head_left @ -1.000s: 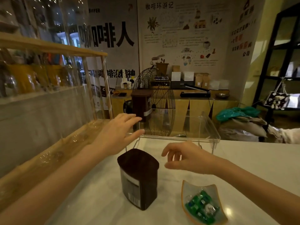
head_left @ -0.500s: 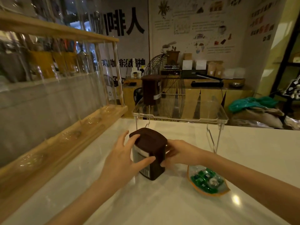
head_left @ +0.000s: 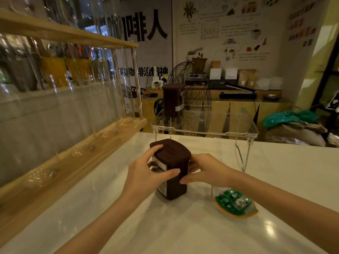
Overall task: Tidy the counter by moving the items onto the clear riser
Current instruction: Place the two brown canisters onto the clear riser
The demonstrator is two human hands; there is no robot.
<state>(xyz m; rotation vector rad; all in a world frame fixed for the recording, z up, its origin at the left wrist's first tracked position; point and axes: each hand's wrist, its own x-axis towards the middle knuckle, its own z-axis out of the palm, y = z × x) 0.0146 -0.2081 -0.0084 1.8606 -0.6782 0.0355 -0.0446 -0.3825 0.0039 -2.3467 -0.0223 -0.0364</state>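
Both hands clasped a dark brown jar (head_left: 171, 169) that stood upright on the white counter (head_left: 128, 208), its long axis vertical and its labelled face turned toward the left hand (head_left: 145, 173), whose fingers and thumb wrapped the near left side while the right hand (head_left: 205, 170) closed on the opposite side. Just beyond it stood the clear riser (head_left: 205, 133), a second brown jar (head_left: 172, 99) already on its left end, and a small dish of green packets (head_left: 233, 203) lay close on the right. Brown lid, squarish body, white label with a barcode.
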